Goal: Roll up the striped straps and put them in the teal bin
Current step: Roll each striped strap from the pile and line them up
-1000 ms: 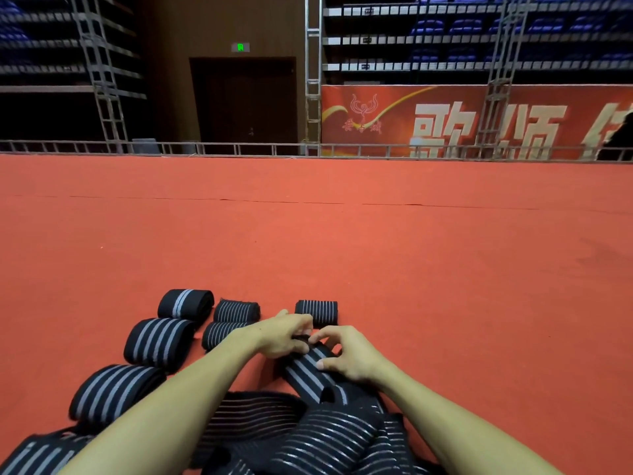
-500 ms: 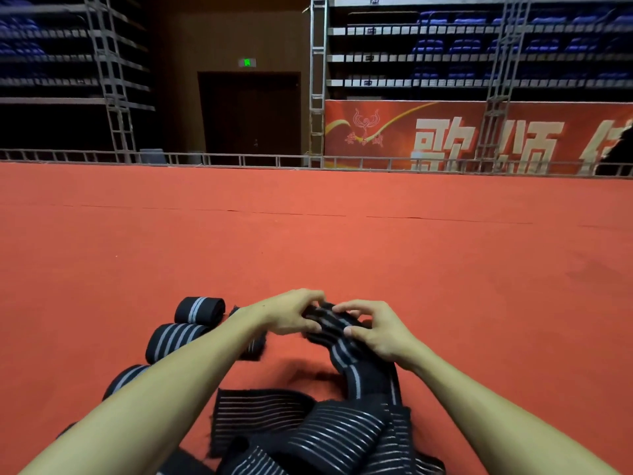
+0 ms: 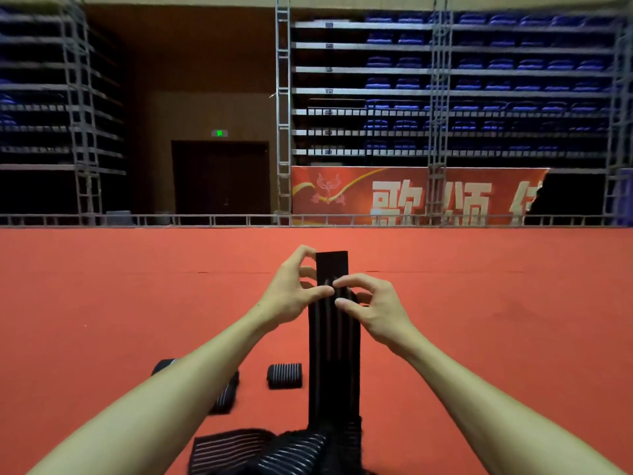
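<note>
The left hand [image 3: 291, 293] and right hand [image 3: 373, 310] pinch the upper end of a strap [image 3: 332, 354] held upright over the carpet [image 3: 102, 303], its tail in the pile [image 3: 260, 450]; a crooked first fold would likely start a slack, lopsided roll, and no bin shows

Left arm [image 3: 171, 399]: bare, enters at lower left of the frame, reaches up to the centre.
Right arm [image 3: 479, 413]: bare, enters at lower right, angled up to the centre.
Left hand [image 3: 294, 289]: raised at centre frame, forefinger and thumb curled, pinching the left edge of the strap [image 3: 334, 354] near its top.
Right hand [image 3: 373, 306]: just beside the left, slightly lower; fingers curled, forefinger and thumb tips on the strap's front.
</note>
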`<state>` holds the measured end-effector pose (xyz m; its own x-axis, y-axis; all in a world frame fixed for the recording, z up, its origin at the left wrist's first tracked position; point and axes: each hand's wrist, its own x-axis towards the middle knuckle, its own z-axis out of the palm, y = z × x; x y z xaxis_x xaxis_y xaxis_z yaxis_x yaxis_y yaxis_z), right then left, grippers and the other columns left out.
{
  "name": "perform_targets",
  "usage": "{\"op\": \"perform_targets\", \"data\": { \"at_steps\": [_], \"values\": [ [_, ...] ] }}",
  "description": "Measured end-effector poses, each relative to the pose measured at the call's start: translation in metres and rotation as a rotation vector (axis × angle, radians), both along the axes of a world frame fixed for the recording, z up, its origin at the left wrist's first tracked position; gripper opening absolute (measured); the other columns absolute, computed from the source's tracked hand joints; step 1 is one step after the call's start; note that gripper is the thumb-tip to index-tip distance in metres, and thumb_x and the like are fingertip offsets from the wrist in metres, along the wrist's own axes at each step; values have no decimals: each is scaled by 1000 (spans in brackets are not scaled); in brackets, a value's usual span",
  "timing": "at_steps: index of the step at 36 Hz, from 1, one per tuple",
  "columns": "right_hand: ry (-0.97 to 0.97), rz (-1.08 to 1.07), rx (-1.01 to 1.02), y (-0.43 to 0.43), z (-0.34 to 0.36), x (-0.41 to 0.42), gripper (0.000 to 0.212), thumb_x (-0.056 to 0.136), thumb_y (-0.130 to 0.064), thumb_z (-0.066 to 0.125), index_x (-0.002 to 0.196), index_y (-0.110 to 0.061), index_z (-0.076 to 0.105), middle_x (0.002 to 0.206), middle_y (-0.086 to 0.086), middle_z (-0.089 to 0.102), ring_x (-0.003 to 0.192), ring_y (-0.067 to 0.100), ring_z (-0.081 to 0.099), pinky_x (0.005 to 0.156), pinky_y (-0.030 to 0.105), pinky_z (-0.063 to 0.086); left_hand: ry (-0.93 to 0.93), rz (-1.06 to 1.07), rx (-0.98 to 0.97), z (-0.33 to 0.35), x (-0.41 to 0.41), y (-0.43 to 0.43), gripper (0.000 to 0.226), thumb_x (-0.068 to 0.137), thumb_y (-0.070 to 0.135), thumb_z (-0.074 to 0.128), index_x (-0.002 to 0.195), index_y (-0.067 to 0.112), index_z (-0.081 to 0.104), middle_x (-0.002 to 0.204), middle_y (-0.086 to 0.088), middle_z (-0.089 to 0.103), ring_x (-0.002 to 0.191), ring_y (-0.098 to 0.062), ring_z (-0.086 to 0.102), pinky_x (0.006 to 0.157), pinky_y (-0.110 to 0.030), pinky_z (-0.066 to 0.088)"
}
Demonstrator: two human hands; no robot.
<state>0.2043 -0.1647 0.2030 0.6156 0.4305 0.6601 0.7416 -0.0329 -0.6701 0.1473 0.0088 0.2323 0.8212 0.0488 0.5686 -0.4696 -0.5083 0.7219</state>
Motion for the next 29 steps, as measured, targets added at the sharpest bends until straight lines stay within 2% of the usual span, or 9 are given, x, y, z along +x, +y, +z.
{"op": "perform_targets", "data": {
  "at_steps": [3,6,10,13,17,21,25,27,29],
  "values": [
    [7,-18,65,-14,21,-13,32,81,5,73,95,-24,72,96,-13,71,79,-4,64,78,16,50,-40,-34,-19,12,-14,-19,42,89,2,68,108,22,36,96,-14,66,77,-34,69,77,-49,57],
    [-2,-48,142,-27,40,-23,32,81,8,71,97,-19,72,98,-9,72,86,-3,67,80,15,50,-70,-49,-13,24,-26,-32,43,92,-1,62,111,23,33,106,-16,64,78,-22,70,85,-42,57],
    [-45,-142,246,-40,66,-34,33,81,4,73,96,-26,72,98,-14,72,95,-2,67,84,15,51,-60,-54,114,34,-38,-50,43,91,1,64,111,30,39,116,-9,56,94,-21,65,88,-35,55],
    [-87,-233,240,-49,79,-40,30,82,-3,74,98,-28,72,98,-20,69,97,-4,64,83,14,48,-121,127,273,34,-38,-62,42,86,15,72,114,35,48,116,2,38,102,-20,48,96,-39,49],
    [-57,-253,249,-54,89,-52,25,82,-6,75,100,-24,73,97,-11,70,90,4,66,79,26,54,-131,68,209,38,-47,-88,44,88,18,72,127,24,51,112,-2,39,81,0,43,87,-24,43],
    [99,-83,276,-58,87,-62,23,91,-6,65,103,-25,72,104,3,69,84,17,71,78,38,60,-73,-68,-2,37,-54,-106,31,92,22,68,118,23,52,114,-2,56,91,1,58,76,-10,45],
    [156,26,245,-71,88,-73,27,97,1,53,109,-20,65,110,8,62,71,7,62,67,26,57,-138,-87,-148,33,-56,-104,26,95,6,60,112,24,52,110,-5,67,103,-16,64,88,-25,53],
    [18,-121,152,-78,89,-72,28,89,1,61,105,-22,64,109,1,64,66,0,54,67,22,52,-138,-92,-246,34,-58,-104,33,95,-1,56,107,26,42,105,-17,68,93,-26,69,86,-46,56],
    [-76,-239,101,-84,90,-70,27,83,-4,67,98,-27,65,110,-5,63,75,-2,51,73,14,43,-148,-104,-313,38,-61,-106,38,96,-4,53,104,29,35,101,-25,68,82,-32,70,78,-55,56]
  ]
}}
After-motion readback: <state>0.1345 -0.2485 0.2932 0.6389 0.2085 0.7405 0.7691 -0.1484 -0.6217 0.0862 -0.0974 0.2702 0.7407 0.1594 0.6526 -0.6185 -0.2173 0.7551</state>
